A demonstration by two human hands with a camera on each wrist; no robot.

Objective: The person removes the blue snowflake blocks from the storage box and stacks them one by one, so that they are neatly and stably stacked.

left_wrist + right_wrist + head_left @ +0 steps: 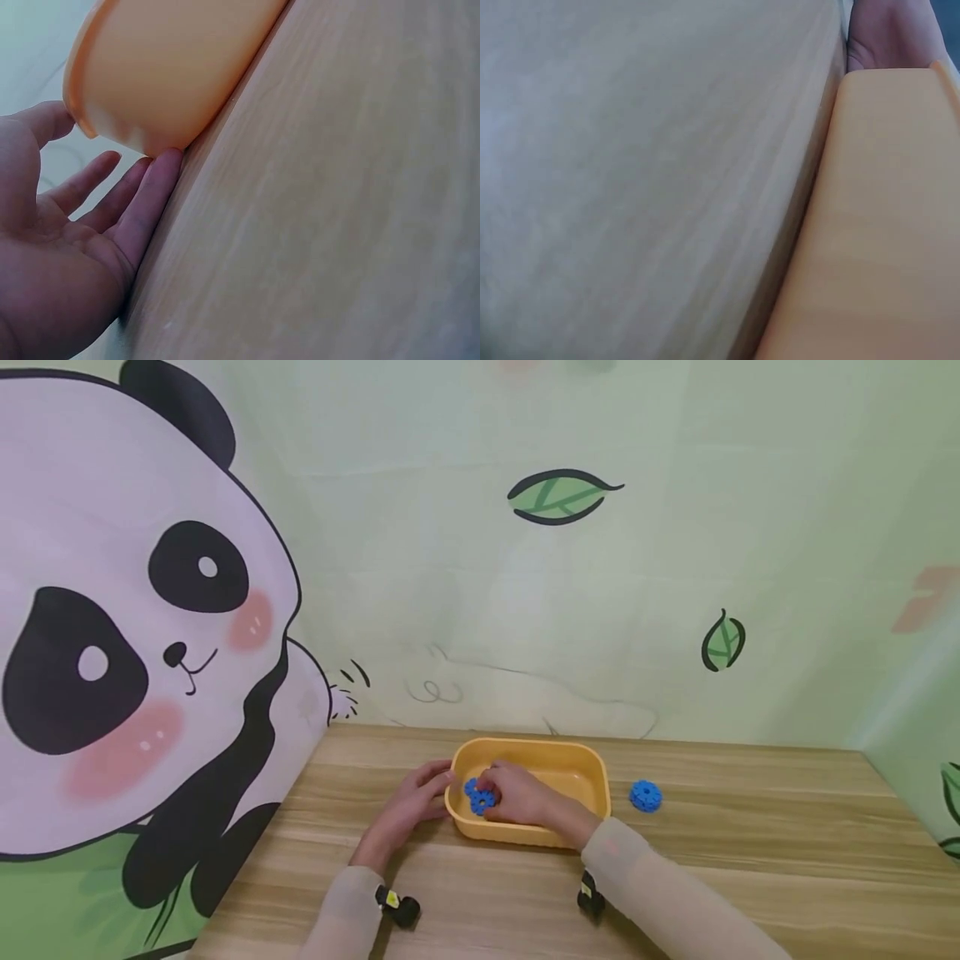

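A yellow plastic basin (431,793) would stand left of its true place, so its rim is best marked by the basin's front wall (510,833) on the wooden table. Inside its left end are blue flower-shaped discs (482,802). My right hand (521,793) reaches in over the front rim, with curled fingers and thumb at one disc, which it appears to pinch; the fingertips are partly hidden. In the right wrist view only the basin's outer wall (885,217) and the other hand show. My left hand (412,797) touches the basin's left end with extended fingers (154,195).
A small stack of blue discs (646,796) lies on the table (750,827) to the right of the basin. Behind the table hangs a pale green backdrop (420,568) with a panda and leaves. Dark cameras are strapped at both wrists.
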